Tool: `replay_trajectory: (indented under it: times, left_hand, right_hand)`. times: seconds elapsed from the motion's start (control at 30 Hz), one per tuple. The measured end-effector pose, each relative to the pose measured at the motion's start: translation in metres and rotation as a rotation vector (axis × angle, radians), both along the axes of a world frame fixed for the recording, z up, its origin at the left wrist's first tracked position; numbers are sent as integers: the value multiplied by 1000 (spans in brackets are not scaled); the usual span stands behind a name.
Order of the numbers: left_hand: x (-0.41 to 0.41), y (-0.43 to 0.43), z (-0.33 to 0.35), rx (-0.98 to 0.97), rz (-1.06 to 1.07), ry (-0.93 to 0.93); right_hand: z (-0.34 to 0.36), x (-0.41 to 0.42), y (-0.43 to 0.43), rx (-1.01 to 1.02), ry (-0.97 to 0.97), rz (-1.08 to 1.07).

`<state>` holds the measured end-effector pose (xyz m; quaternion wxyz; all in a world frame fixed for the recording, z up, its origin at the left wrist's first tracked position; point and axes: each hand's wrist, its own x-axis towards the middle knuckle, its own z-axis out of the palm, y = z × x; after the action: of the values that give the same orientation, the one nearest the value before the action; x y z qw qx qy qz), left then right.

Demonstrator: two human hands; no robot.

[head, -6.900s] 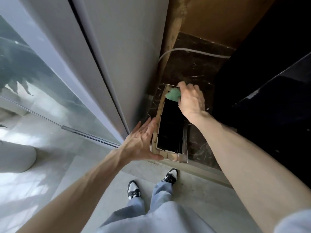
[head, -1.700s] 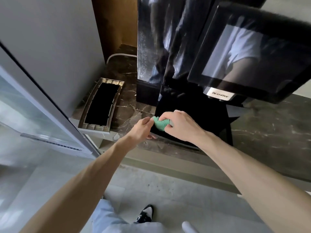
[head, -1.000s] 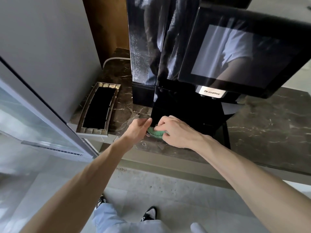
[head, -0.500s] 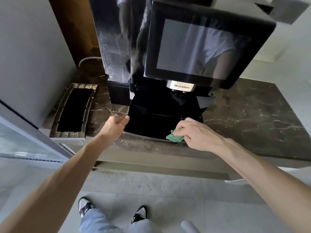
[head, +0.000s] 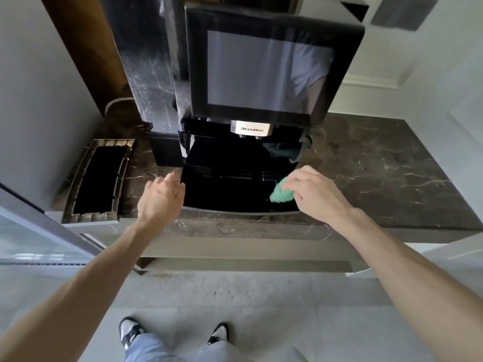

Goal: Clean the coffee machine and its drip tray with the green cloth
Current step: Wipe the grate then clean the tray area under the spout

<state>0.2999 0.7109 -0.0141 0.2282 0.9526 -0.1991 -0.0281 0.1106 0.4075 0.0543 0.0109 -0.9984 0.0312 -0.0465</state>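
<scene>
Right hand [head: 313, 194] pinched bunched green cloth [head: 281, 195] at right side of coffee machine [head: 261, 74] base. Left hand [head: 160, 198], fingers loose, touched base's left edge, held nothing. Drip tray [head: 78, 205] sat left on counter [head: 379, 165]. Cloth likely soft, light: keep bunched. Tray probably rigid: grip rim.

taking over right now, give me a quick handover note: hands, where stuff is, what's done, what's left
Left hand: holds nothing, fingers relaxed against the front left corner of the coffee machine base.
Right hand: grips the green cloth, pressed on the right side of the machine's empty tray bay.
Drip tray: out of the machine, flat on the counter to its left.
Done: tray removed; bay wipe under way.
Left: probably finish the bay, wipe the streaked left side panel and the screen, then refit the tray. I cannot tell whether the tray is clean.
</scene>
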Motion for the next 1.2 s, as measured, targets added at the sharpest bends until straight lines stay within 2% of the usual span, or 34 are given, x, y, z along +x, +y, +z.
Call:
replay_trajectory:
  times: [0.07,0.13,0.23,0.37,0.5,0.63,0.8,1.1,1.2]
  left_hand:
    - [-8,-7,3,29,-123,-310]
    - [-17,-19,9,-24,-309,-430]
    - [-27,-35,5,76,-491,-353]
    - [-36,-40,-3,266,-437,-172]
    - [-35,-40,-1,299,-434,-169]
    - [-36,-40,-2,295,-434,-172]
    - [-36,-40,0,271,-440,-156]
    - [-34,-41,-4,227,-419,-150]
    - [-30,-41,-5,100,-405,-124]
  right_hand:
    - [3,12,9,83,-221,-141]
    - [1,27,17,85,-287,-226]
    - [-10,40,32,93,-169,-313]
    - [-26,32,50,3,-98,-353]
    - [-21,24,52,-78,0,-345]
    - [-12,25,46,13,45,-352]
    - [-21,34,41,58,-203,-405]
    - [-7,31,63,16,97,-417]
    - [-3,33,58,143,-27,-466]
